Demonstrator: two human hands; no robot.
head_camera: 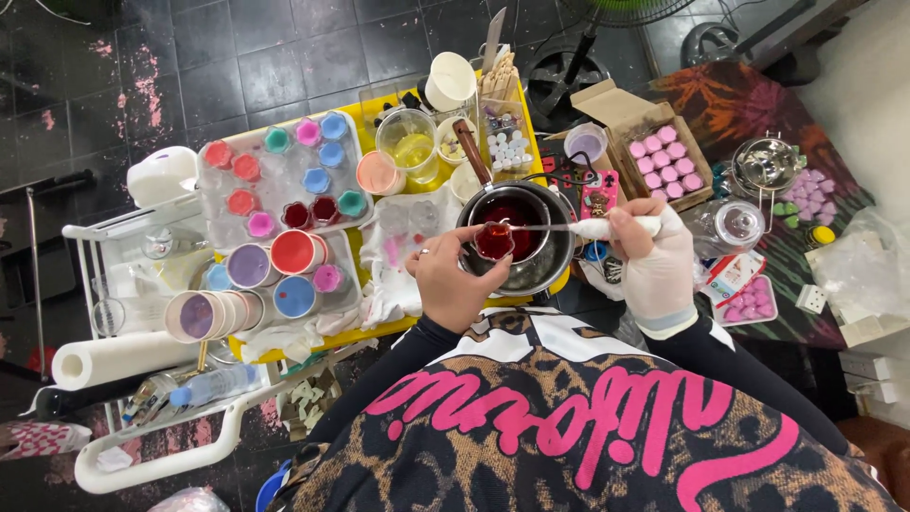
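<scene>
Hands crowd the pot's (531, 270) rim — left (453, 284) gripping cup (494, 241), right (654, 261) gripping spoon (569, 227).

Left hand (453, 282): bare, ring on one finger, fingers curled closed in a grip, forearm in black sleeve. Right hand (654, 254): white glove, fingers closed in a grip, thumb on top, black sleeve at wrist.

paper towel roll (114, 358), box of pink moulds (664, 159)
</scene>
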